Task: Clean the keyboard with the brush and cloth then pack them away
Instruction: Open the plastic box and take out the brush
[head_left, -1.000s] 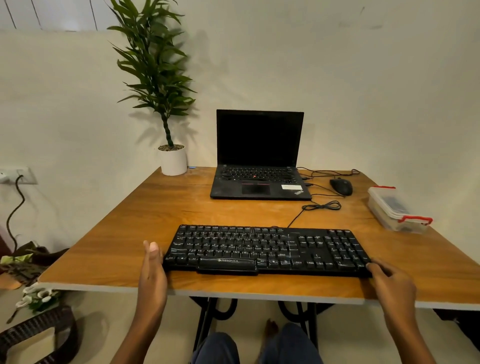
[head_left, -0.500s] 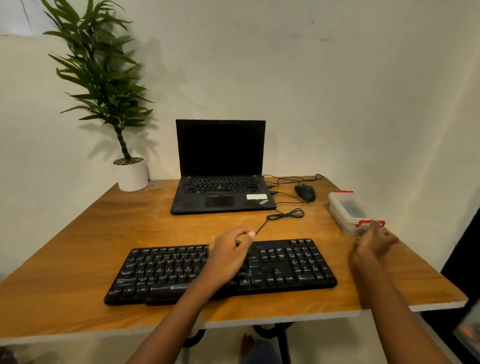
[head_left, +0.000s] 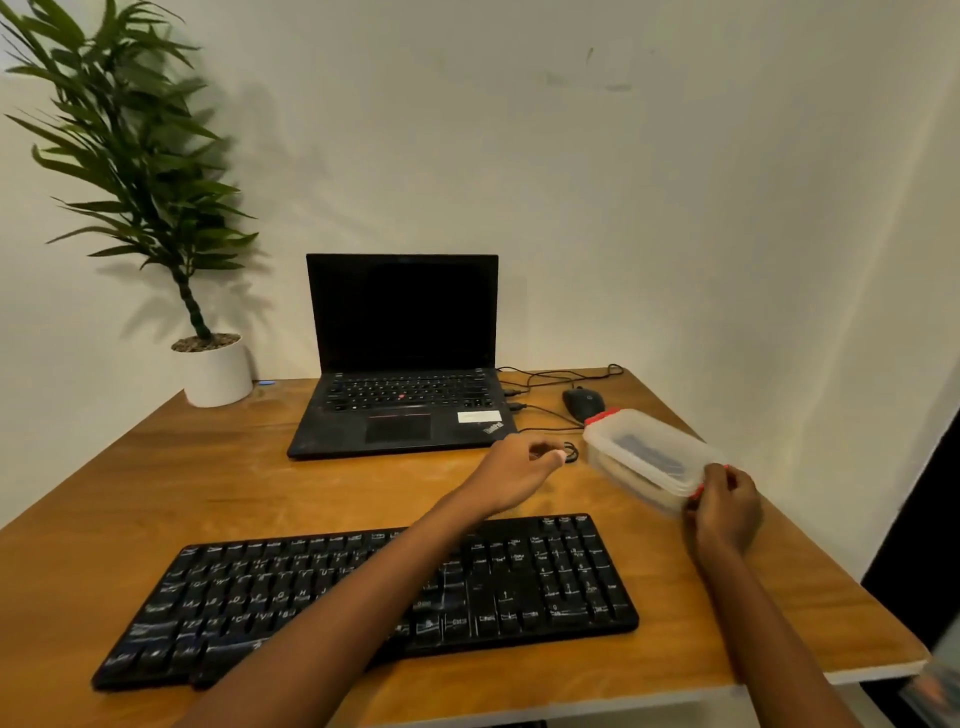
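Observation:
A black keyboard (head_left: 545, 577) lies near the front edge of the wooden table (head_left: 218, 483). A clear plastic box (head_left: 641, 452) with red clips sits at the right, a dark item dimly visible through its lid. My right hand (head_left: 724, 506) grips the box's near end at the red clip. My left hand (head_left: 517, 467) reaches across above the keyboard, fingers loosely extended toward the box and holding nothing. No brush or cloth shows outside the box.
A black laptop (head_left: 402, 364) stands open behind the keyboard. A black mouse (head_left: 583, 402) and cables (head_left: 550, 376) lie beside it, right behind the box. A potted plant (head_left: 215, 371) is at the back left corner. The table's right edge is close to the box.
Both hands left the keyboard's ends. My right hand went to the box and took hold of its near end; my left hand crossed over the keyboard toward the box. The view turned right.

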